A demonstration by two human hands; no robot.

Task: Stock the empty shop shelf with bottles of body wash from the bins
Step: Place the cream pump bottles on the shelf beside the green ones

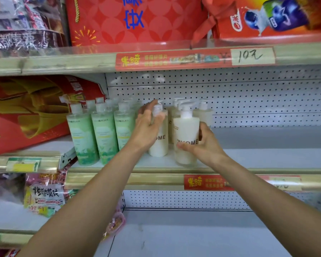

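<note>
Under your hands the shelf [267, 158] looks like painted metal, pale grey and smooth, with a matt finish. Its back panel [248, 97] is white perforated sheet. Along the front edge runs a gold price rail [137, 179], glossy, with a shiny red paper label [208, 182]. The cream bottles [186, 130] you touch are smooth plastic with a soft sheen and white plastic pumps. Toward the left edge, the green bottles [83, 138] are translucent glossy plastic. The red box [26, 115] beside them is glossy printed cardboard.

"ZKOME" on cream pump bottle [186, 134]; "IRUKA" on green bottles [104, 134]; "10元" on handwritten price tag [252, 56].
</note>
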